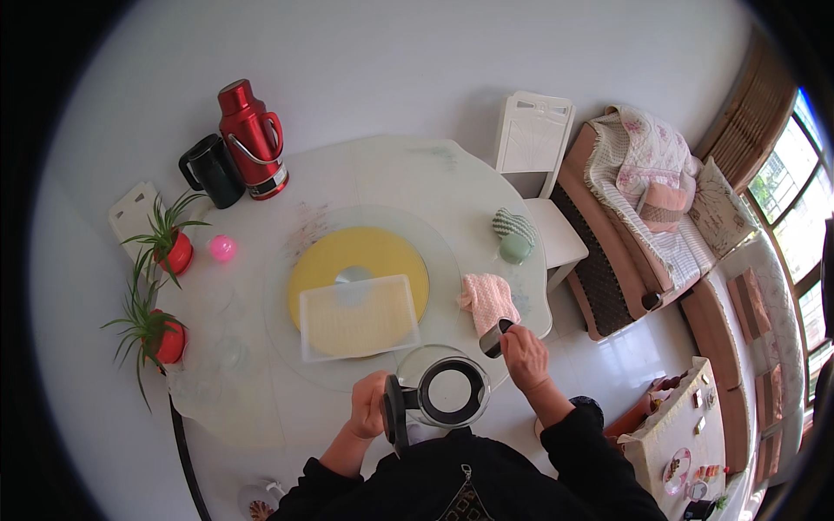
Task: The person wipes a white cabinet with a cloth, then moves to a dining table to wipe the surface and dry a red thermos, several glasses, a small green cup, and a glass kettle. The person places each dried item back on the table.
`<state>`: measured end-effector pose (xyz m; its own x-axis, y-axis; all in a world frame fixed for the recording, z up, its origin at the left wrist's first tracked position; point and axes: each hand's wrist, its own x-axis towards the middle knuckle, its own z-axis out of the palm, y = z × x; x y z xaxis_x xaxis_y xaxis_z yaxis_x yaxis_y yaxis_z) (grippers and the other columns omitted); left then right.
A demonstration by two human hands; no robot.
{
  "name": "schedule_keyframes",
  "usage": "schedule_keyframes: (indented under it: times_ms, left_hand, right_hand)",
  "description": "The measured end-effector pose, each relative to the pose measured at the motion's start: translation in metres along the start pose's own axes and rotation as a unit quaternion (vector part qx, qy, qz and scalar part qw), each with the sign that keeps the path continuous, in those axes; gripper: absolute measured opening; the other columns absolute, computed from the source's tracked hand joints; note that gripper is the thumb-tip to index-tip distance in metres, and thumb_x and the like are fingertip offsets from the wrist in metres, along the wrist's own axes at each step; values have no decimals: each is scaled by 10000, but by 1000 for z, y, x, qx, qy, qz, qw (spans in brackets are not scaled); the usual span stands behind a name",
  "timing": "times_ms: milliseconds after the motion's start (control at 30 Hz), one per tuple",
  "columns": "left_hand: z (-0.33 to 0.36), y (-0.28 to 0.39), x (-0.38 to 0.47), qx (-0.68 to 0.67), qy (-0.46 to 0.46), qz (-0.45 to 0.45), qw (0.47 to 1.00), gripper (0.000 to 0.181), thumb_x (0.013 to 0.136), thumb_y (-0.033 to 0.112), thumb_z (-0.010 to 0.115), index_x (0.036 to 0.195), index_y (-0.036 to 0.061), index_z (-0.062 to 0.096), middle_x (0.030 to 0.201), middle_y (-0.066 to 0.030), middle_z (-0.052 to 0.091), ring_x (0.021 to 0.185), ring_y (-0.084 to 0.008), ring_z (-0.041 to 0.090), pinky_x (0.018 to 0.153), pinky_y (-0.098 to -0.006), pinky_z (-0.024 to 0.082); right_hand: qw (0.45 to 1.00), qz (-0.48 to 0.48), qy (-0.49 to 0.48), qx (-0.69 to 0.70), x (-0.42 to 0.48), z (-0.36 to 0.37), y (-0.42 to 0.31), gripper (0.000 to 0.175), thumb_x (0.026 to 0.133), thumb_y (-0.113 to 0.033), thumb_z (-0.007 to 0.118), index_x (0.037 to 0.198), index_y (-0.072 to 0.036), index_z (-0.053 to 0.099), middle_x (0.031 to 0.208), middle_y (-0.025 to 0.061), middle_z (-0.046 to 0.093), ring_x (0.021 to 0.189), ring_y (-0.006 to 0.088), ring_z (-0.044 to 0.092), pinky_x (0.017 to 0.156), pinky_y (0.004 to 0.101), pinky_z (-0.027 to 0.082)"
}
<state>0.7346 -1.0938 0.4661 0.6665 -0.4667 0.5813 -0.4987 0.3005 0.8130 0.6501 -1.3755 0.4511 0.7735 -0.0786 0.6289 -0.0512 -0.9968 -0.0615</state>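
Observation:
My left hand (pixel 369 405) grips the black handle (pixel 395 411) of a glass pot (pixel 481 417), held close to my body at the table's front edge. Its round mouth has a black inner rim and faces up. In my right hand (pixel 526 357) is a small metal cup-shaped piece (pixel 492 340), tilted, to the right of the pot and apart from it. Whether that piece is a strainer I cannot tell. Just beyond it lies a pink knitted cloth (pixel 488 298). A translucent plastic tray (pixel 359 319) rests over a yellow round mat (pixel 355 251).
On the pale table (pixel 391 163), a red thermos flask (pixel 253 143) and a black jug (pixel 213 170) stand at back left. Spider plants in red pots (pixel 174 253) and a pink ball (pixel 223 247) are leftward. A green lidded jar (pixel 515 247) sits near a white chair (pixel 554 228).

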Motion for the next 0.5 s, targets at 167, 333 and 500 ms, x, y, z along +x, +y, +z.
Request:
schedule_keyframes:
  times_ms: [167,333,500]
  left_hand:
    - [-1,12,12,61,29,89,994,282,916,144,401,681,11,482,633,-121,517,546,-262,493,509,-333,387]
    - [1,14,9,30,75,39,996,334,935,194,399,662,18,474,606,-104,491,527,-233,466,500,-327,366]
    - [13,10,6,-74,112,-46,990,392,954,252,384,656,11,468,604,-91,474,526,-191,440,498,-315,340]
  right_hand:
    - [995,-50,-67,55,-22,42,-8,113,802,-147,625,769,-74,546,854,30,533,698,187,568,569,320,451]
    - [974,-135,-133,127,-29,41,-17,90,776,-164,592,788,-82,559,906,26,536,722,170,558,583,302,448]
    - [983,-64,-129,117,-17,23,-20,74,774,-133,583,831,-87,593,934,36,553,743,195,558,650,330,442]
